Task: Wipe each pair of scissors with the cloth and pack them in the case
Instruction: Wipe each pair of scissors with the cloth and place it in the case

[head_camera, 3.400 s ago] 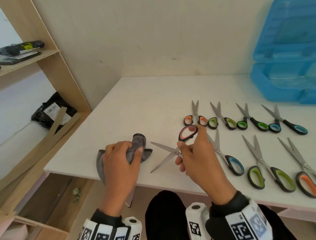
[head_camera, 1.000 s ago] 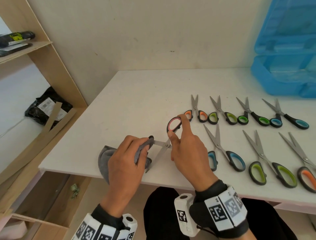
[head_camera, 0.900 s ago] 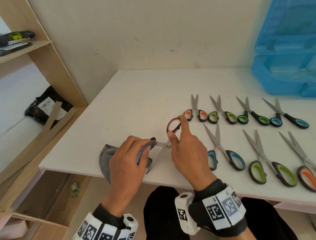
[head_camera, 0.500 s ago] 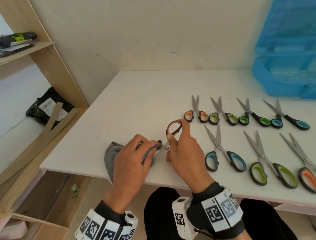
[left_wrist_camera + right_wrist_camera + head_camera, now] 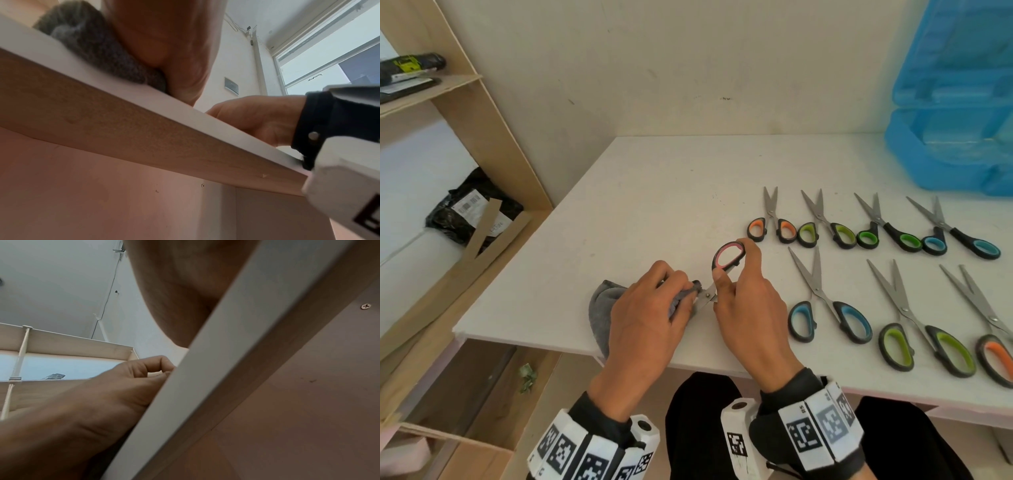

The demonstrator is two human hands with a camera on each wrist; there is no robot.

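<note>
Near the table's front edge my right hand [image 5: 736,274] pinches the pink-handled scissors [image 5: 727,255] by the handle, one loop standing above my thumb. My left hand [image 5: 654,301] grips the grey cloth [image 5: 601,308] bunched round the blades, right up against the pivot; the blades are hidden inside the cloth. In the left wrist view the grey cloth [image 5: 96,47] bulges under my palm at the table edge, with my right hand [image 5: 257,116] behind it. The right wrist view shows my left hand [image 5: 144,374] with curled fingers. The blue case [image 5: 955,113] stands open at the far right.
Several other scissors lie in two rows on the white table [image 5: 654,192] right of my hands, the nearest a blue-handled pair [image 5: 825,301]. A wooden shelf unit [image 5: 465,113] stands to the left. The table's front edge runs under both wrists.
My left hand has slid the cloth along the blades toward the pivot, covering them. The blades, spread earlier, are now hidden. My right hand has kept hold of the handle.
</note>
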